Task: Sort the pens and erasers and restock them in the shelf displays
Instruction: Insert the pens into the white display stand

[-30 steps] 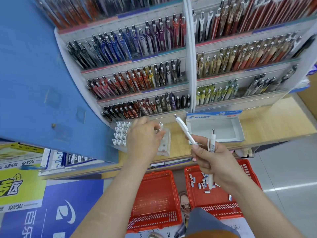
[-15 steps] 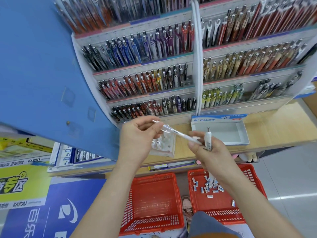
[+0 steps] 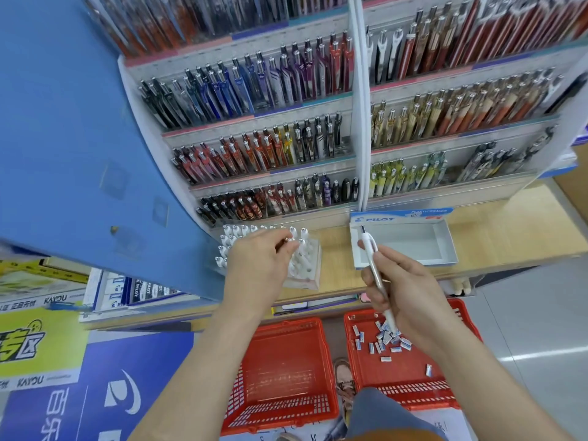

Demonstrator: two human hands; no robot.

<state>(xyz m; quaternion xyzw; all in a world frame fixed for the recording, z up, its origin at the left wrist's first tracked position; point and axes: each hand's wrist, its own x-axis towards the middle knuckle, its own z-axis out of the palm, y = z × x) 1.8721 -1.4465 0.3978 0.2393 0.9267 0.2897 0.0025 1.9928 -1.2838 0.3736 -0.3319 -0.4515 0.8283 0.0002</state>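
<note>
Head view: the pen-sorting step is in hand. The left hand [image 3: 264, 261] has its fingers curled and pinches the top of a pen [image 3: 288, 239] at the pen stand [image 3: 307, 275], which sits on the bench [image 3: 509, 227] directly under that hand. The pen seems to be going into one of the stand's holes, though the fingers hide the hole itself.

The right hand [image 3: 404, 291] is closed round a white pen [image 3: 370, 253], clip end up. It is just right of the stand, and the pen's top lies over the near left corner of the eraser box [image 3: 410, 243]. On the floor below the right hand, a red basket [image 3: 413, 377] holds the loose erasers [image 3: 389, 338]. A second basket [image 3: 280, 370] lies below the left hand.

Next, I judge, the left hand should let go once its pen stands seated. It can then take the white pen across and set it upright in a hole the same way. The erasers are not yet begun; they likely belong in the box just beyond the right hand.
</note>
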